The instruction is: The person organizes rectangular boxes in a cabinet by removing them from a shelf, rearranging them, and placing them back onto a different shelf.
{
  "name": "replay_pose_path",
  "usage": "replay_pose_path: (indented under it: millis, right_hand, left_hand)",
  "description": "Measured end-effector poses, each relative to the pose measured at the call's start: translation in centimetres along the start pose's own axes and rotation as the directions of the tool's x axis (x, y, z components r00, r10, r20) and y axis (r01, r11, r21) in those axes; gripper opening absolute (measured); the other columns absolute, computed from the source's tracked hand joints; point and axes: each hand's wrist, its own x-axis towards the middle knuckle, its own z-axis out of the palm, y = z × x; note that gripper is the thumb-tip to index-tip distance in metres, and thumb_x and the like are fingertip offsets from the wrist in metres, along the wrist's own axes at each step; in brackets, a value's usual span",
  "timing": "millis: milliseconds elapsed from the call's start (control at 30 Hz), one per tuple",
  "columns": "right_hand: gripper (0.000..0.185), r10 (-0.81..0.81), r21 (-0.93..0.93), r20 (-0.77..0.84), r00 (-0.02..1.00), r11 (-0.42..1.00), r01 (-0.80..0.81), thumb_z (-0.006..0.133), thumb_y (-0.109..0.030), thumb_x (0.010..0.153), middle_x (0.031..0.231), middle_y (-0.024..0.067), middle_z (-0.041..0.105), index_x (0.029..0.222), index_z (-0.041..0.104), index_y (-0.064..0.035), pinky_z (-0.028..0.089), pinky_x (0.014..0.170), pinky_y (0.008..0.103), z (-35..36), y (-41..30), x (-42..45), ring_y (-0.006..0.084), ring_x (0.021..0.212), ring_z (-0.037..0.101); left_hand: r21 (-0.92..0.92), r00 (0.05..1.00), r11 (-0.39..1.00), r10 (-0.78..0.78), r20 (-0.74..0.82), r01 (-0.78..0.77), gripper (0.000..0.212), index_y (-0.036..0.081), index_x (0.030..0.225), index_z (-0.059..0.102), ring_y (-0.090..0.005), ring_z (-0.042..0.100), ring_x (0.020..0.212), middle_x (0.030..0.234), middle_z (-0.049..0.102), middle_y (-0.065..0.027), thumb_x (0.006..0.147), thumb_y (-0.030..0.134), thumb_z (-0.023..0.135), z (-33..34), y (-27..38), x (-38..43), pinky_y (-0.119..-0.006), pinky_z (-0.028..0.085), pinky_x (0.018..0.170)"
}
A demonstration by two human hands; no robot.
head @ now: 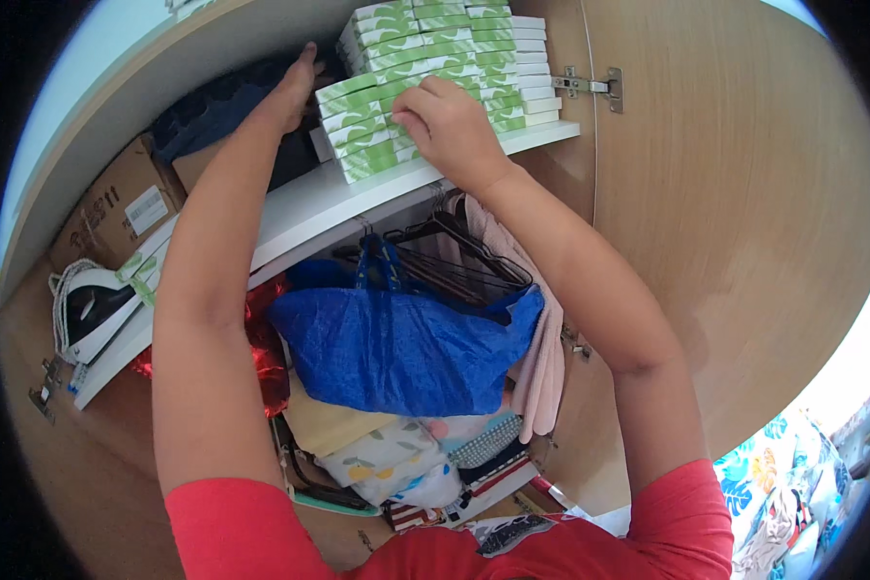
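Several flat white boxes with a green leaf print [362, 130] are piled in rows on the white shelf [406, 180] of a wooden cupboard. My left hand [297, 87] reaches in at the left side of the pile, thumb raised and apart from the fingers, which are partly in shadow. I see nothing held in it. In front of the pile is my right hand [455, 123], its fingers curled near the box fronts. Whether it touches or grips a box is hard to tell. Plain white box ends [539, 69] line the pile's right side.
A dark blue fabric item [214, 105], a cardboard box [116, 206] and a clothes iron [98, 308] occupy the shelf's left. Below hang a blue bag [413, 348], black hangers [471, 254] and a pink knitted garment [540, 384]. The wooden door [725, 217] stands open at right.
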Motion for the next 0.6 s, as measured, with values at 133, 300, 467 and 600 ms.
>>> replay_pose_path:
  millis: [133, 300, 467, 600]
  right_hand:
    - [0.008, -0.037, -0.010, 0.019, 0.999, 0.999, 0.037, 0.067, -0.011, 0.078, 0.078, 0.0108, 0.056, 0.082, 0.062, -0.0058, 0.048, 0.067, 0.0410, -0.3, 0.6, 0.3, 0.0321, 0.078, 0.058]
    - [0.007, -0.038, 0.006, 0.013, 0.999, 0.999, 0.038, 0.066, -0.010, 0.078, 0.078, 0.0104, 0.056, 0.082, 0.062, -0.0058, 0.048, 0.066, 0.0409, -0.1, 0.1, 0.3, 0.0317, 0.077, 0.058]
    - [0.009, -0.010, 0.061, 0.000, 1.000, 0.998, 0.010, 0.068, -0.011, 0.077, 0.077, 0.0101, 0.056, 0.083, 0.061, -0.0063, 0.048, 0.065, 0.0399, -0.2, 0.8, 0.2, 0.0315, 0.076, 0.057]
    - [0.009, -0.015, 0.040, 0.049, 0.999, 0.999, 0.013, 0.066, -0.014, 0.076, 0.076, 0.0092, 0.055, 0.078, 0.060, -0.0073, 0.049, 0.066, 0.0408, -0.3, 0.6, 0.2, 0.0305, 0.077, 0.059]
  left_hand:
    - [0.119, 0.999, 0.992, 0.032, -0.021, -0.030, 0.093, 0.002, 0.148, 0.019, -0.0314, 0.024, 0.140, 0.149, 0.029, -0.0210, 0.088, 0.073, 0.013, -0.4, -0.5, 2.7, -0.051, 0.012, 0.112]
    - [0.093, 0.982, 0.986, -0.149, 0.115, 0.139, 0.084, 0.006, 0.149, 0.016, -0.0335, 0.029, 0.138, 0.147, 0.031, -0.0252, 0.092, 0.068, 0.016, -3.1, -1.2, 5.8, -0.051, 0.019, 0.112]
    - [-0.077, 0.945, 0.984, -0.130, 0.299, 0.160, 0.067, -0.007, 0.142, 0.027, -0.0336, 0.047, 0.123, 0.138, 0.044, -0.0258, 0.098, 0.044, 0.020, -1.7, -1.0, 7.0, -0.040, 0.033, 0.107]
    - [-0.091, 0.896, 0.963, -0.197, 0.399, 0.252, 0.074, -0.015, 0.131, 0.039, -0.0289, 0.059, 0.107, 0.122, 0.057, -0.0250, 0.095, 0.047, 0.023, -0.7, -0.8, 6.4, -0.033, 0.042, 0.099]
